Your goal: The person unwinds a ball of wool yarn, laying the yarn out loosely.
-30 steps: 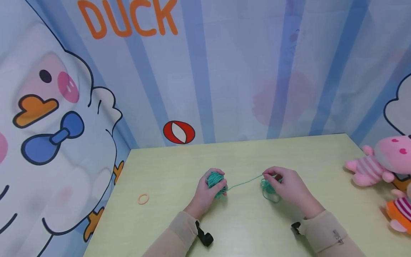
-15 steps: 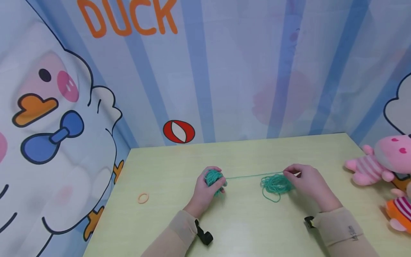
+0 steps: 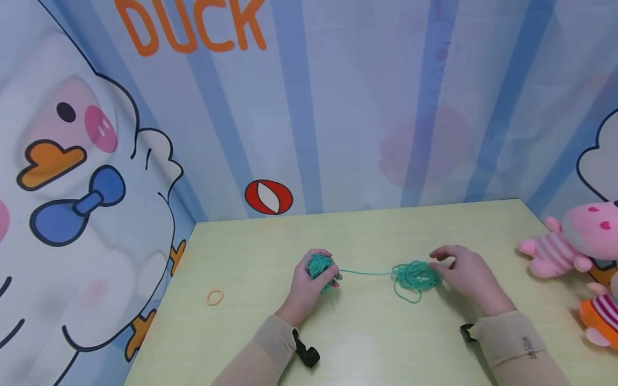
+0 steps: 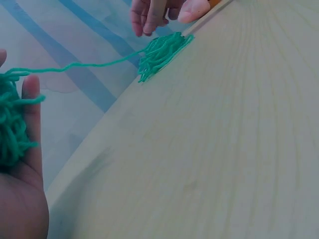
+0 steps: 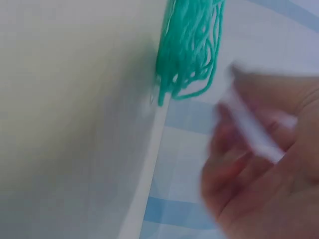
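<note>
My left hand [image 3: 300, 292] grips a ball of green yarn [image 3: 319, 266] above the middle of the table. A thin strand [image 3: 364, 273] runs from that ball across to a loose heap of the same yarn [image 3: 416, 275] lying on the table. Just right of the heap hovers my right hand [image 3: 467, 273], thumb and index finger apart with nothing between them. In the right wrist view the fingers are blurred and loosely bent, beside the heap's looped strands [image 5: 189, 50]. The left palm hides part of the ball.
An orange ring [image 3: 215, 297] lies on the pale wooden table [image 3: 376, 343] to the left. Pink plush toys [image 3: 560, 252] sit at the right edge. Behind the table hangs a blue striped cloth [image 3: 357, 107] with printed cartoon figures.
My right hand drew the strand rightward past the heap, then let go of it. The strand has dropped and now runs lower, into the heap. My left hand stays nearly still.
</note>
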Demonstrator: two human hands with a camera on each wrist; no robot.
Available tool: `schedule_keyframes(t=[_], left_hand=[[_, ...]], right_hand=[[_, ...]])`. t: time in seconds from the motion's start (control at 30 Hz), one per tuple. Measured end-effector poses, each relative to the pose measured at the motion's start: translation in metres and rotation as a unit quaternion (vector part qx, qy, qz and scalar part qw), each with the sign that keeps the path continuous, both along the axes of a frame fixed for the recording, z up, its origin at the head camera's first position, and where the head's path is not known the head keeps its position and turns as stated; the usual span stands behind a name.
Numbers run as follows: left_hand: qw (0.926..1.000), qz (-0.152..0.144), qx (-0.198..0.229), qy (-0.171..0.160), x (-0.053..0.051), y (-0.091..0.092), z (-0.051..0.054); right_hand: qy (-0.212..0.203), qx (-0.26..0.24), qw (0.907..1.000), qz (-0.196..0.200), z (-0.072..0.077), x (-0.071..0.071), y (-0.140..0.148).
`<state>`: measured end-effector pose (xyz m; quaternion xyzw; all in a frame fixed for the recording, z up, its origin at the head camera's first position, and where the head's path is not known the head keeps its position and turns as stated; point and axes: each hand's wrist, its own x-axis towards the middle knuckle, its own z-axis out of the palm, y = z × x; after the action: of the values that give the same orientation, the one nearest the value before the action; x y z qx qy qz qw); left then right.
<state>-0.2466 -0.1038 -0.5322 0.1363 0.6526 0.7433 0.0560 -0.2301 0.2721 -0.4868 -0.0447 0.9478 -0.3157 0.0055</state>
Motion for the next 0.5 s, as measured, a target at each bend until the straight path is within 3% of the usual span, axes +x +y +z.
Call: schedule_keyframes(t=[0.13, 0.23, 0.5], left_hand=[[1.0000, 0.001, -0.005, -0.003, 0.0003, -0.0008, 0.0002], [1.0000, 0.000, -0.006, -0.005, 0.0004, -0.0009, 0.0010], [0.9999, -0.001, -0.009, -0.007, 0.0006, -0.0007, 0.0007]], right_hand=[[0.037, -0.023, 0.9973, 0.060, -0.0011, 0.0004, -0.0061], [0.015, -0.022, 0.9958, 0.088, -0.0026, 0.0004, -0.0083], [-0.035, -0.005, 0.9948, 0.096, -0.0067, 0.0001, -0.0104]])
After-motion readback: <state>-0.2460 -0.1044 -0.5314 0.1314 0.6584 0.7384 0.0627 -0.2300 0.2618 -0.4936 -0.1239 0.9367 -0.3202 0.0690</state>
